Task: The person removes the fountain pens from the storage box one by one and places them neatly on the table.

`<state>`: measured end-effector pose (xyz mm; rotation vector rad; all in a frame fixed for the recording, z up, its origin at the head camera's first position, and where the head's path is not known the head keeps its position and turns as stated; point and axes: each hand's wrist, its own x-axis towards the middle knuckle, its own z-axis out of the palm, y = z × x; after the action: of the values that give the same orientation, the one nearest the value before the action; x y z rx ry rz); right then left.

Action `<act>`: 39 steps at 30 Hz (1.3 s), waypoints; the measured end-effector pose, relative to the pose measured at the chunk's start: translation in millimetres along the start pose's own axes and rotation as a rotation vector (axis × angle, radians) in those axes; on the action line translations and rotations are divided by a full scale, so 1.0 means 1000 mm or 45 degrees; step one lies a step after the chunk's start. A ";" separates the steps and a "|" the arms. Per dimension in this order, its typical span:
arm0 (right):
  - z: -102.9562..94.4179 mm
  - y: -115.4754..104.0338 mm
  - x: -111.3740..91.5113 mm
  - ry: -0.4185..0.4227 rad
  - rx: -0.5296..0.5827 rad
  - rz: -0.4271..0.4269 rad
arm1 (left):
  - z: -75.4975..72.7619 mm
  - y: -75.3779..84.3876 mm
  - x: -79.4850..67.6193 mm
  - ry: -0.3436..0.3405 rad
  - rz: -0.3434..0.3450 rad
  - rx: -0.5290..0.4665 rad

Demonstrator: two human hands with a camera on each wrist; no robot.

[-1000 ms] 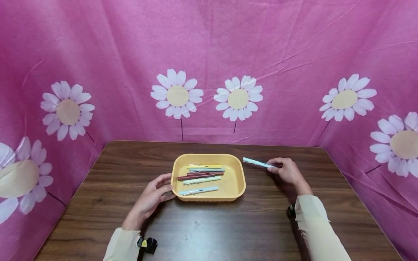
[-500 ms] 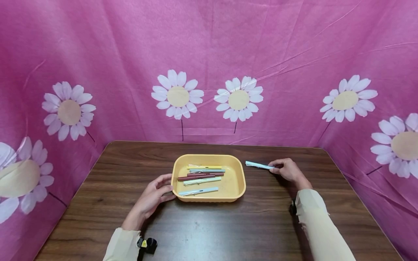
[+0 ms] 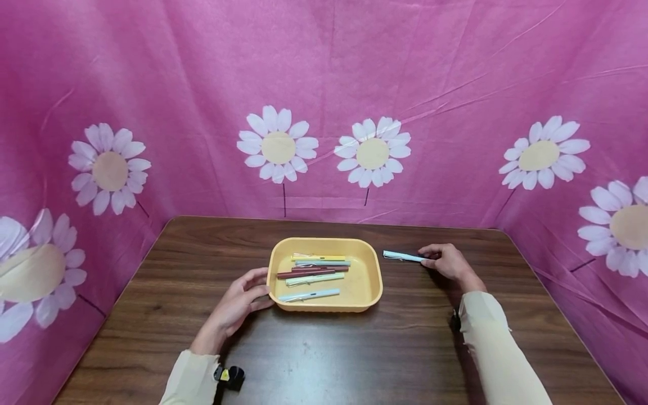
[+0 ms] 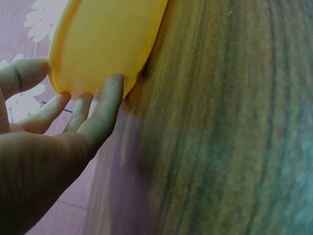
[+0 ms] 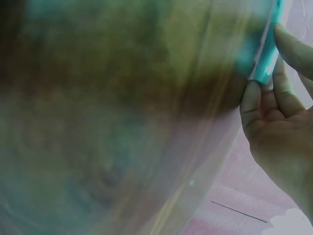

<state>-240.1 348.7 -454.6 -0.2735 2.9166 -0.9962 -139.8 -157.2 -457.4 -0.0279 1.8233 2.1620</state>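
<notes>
A yellow plastic tray (image 3: 361, 287) stands on the table with several clip-on pens lying inside. Among them are a yellow pen (image 3: 324, 259), a grey-blue pen (image 3: 329, 263), dark red pens (image 3: 304, 274), a pale green pen (image 3: 319, 278) and a light blue pen (image 3: 314, 295). My left hand (image 3: 238, 304) touches the tray's left end with extended fingertips, seen also against its wall (image 4: 102, 49) in the left wrist view. To the right of the tray, my right hand (image 3: 448, 263) pinches the right end of another light blue pen (image 3: 400, 256), apart from the tray.
Dark wood-grain table (image 3: 314, 354) lies under everything, with its surface stretching in front of the tray and to both sides. A pink curtain (image 3: 329, 56) printed with white daisies hangs behind and along the sides. Small dark wrist cameras (image 3: 232, 377) sit at the sleeves.
My right hand has drawn the light blue pen slightly rightward, and the pen looks turned about its length, its clip now toward the front. The left hand and tray have stayed put.
</notes>
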 end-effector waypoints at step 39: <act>0.039 -0.121 -0.020 0.245 0.331 -0.184 | 0.001 -0.001 0.000 0.046 0.007 0.004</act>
<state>-198.5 234.2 -411.8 -0.3996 2.9188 -1.4852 -139.0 -155.9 -458.0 -0.0612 1.8489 2.1758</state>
